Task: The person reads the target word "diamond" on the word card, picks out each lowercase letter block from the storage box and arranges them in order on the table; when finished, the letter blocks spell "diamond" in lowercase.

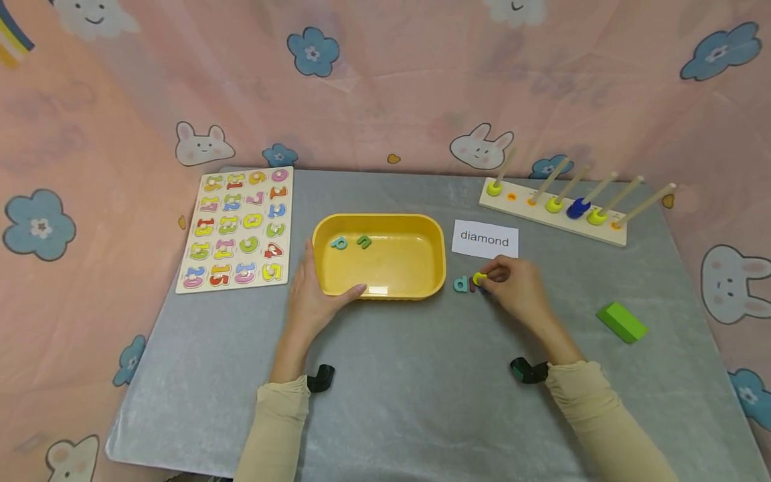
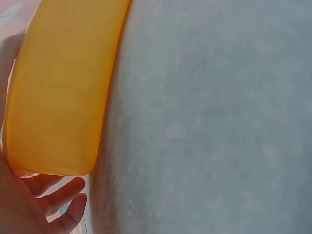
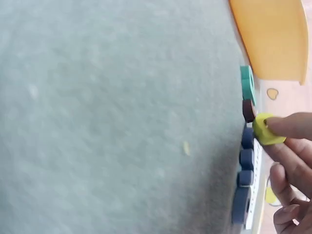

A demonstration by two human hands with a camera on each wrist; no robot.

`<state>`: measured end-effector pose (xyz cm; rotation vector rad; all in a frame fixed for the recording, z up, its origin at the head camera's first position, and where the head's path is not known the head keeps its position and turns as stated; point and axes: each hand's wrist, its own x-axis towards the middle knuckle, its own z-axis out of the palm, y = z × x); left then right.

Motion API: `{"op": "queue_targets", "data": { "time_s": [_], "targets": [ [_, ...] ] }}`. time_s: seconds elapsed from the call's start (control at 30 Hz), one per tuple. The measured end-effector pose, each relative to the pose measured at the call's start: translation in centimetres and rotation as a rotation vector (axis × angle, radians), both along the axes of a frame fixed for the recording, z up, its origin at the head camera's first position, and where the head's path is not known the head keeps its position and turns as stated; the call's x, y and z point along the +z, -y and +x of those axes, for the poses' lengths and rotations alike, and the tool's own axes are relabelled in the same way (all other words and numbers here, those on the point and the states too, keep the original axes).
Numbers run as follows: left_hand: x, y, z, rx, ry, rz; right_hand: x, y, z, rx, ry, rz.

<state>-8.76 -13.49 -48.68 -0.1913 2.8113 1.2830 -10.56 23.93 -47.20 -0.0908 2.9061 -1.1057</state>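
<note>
Well inside the right edge of the surface (image 1: 385, 375), a pinched yellow letter (image 1: 479, 278)

The right hand (image 1: 519, 289) has its fingertips closed on the letter, beside a brown piece (image 1: 472, 285) and dark-blue ones (image 3: 247, 159). Setting it neatly probably calls for widening any tight gap, then releasing straight up. The left hand (image 1: 313, 294), part-curled, grips the near-left corner of the yellow tray (image 1: 385, 264).

The tray (image 1: 394, 258) is open from above and along its far rim; the left hand (image 1: 313, 291) blocks its left side, with the board (image 1: 241, 234) just beyond. Letters (image 1: 460, 284) and a card (image 1: 484, 239) crowd the right hand (image 1: 518, 291). Pegs (image 1: 647, 204) obstruct the far right; bare worktop (image 1: 415, 402) runs between the sleeves (image 1: 274, 425).
</note>
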Motion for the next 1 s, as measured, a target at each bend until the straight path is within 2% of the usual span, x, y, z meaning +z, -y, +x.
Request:
{"op": "queue_targets", "data": {
  "time_s": [0.23, 0.67, 0.83, 1.0],
  "targets": [
    [0.0, 0.0, 0.0, 0.003, 0.0, 0.004, -0.4, -0.3, 0.0, 0.037, -0.005, -0.013],
    [-0.1, 0.0, 0.0, 0.003, -0.007, 0.014, 0.4, -2.2, -0.2, 0.048, 0.101, 0.088],
    [0.0, 0.1, 0.0, -0.002, -0.01, 0.01, 0.6, -1.9, -0.4, 0.035, 0.082, 0.086],
    [0.0, 0.0, 0.0, -0.006, -0.009, 0.003, 0.0, -1.4, -0.4, 0.045, 0.06, 0.059]
  ]
}}
